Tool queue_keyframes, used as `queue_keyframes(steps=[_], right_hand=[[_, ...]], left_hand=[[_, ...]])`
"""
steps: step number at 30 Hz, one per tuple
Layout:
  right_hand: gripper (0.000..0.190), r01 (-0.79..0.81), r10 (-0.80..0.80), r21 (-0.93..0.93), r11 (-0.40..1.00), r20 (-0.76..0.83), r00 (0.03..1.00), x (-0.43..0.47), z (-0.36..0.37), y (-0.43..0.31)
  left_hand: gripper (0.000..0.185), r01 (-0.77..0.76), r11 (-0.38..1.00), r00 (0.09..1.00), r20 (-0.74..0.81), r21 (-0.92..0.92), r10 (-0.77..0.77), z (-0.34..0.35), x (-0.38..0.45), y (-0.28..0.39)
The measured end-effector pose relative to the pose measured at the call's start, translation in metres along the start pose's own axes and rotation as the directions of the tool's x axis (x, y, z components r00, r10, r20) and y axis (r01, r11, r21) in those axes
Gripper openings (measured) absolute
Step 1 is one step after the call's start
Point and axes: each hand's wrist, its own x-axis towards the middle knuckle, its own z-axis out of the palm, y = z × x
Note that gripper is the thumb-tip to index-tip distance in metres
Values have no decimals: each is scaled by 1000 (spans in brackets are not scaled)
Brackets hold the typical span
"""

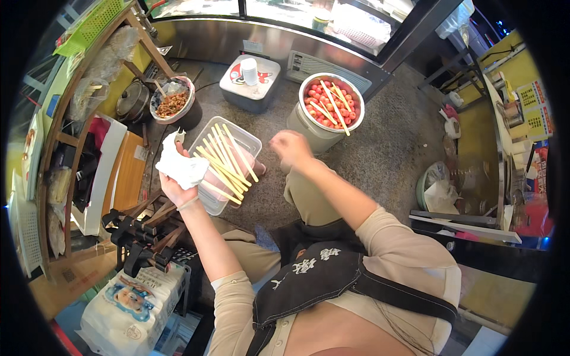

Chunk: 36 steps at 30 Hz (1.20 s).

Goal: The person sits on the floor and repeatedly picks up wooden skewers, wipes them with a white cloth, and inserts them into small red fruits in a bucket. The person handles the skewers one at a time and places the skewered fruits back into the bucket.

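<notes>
My left hand [178, 184] holds a crumpled white cloth or tissue [180, 164] beside a clear plastic container [214, 205]. Pale yellow wooden sticks [225, 164] lie loosely across that container. Between it and the bucket, my right hand [289, 144] is slightly blurred, fingers curled; whether something small is in them cannot be told. A steel bowl [306, 114] full of small red fruits [317, 95] rests on a pale bucket [311, 129], with several sticks [334, 104] on the fruits.
A lined bucket [189, 116] of brown scraps stands at the left near a lidded pot [132, 100]. A white cup [249, 71] sits on a square box [249, 100]. A wooden shelf [67, 139] runs along the left; a packet of tissues [133, 307] lies lower left.
</notes>
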Motion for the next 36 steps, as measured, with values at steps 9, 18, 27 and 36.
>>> queue_keyframes(steps=[9, 18, 27, 36], right_hand=[[30, -772, 650, -357, 526, -417, 636, 3, -118, 191], [26, -759, 731, -445, 474, -282, 622, -9, -116, 223], [10, -364, 454, 477, 800, -84, 887, -12, -71, 116], [4, -348, 227, 596, 724, 271, 936, -40, 44, -30]], left_hand=[[45, 94, 996, 996, 7, -7, -94, 2, 9, -23], [46, 157, 987, 988, 8, -29, -156, 4, 12, -35], [42, 274, 958, 961, 3, 88, -276, -10, 26, -72], [49, 395, 900, 893, 152, 184, -423, 13, 3, -117]])
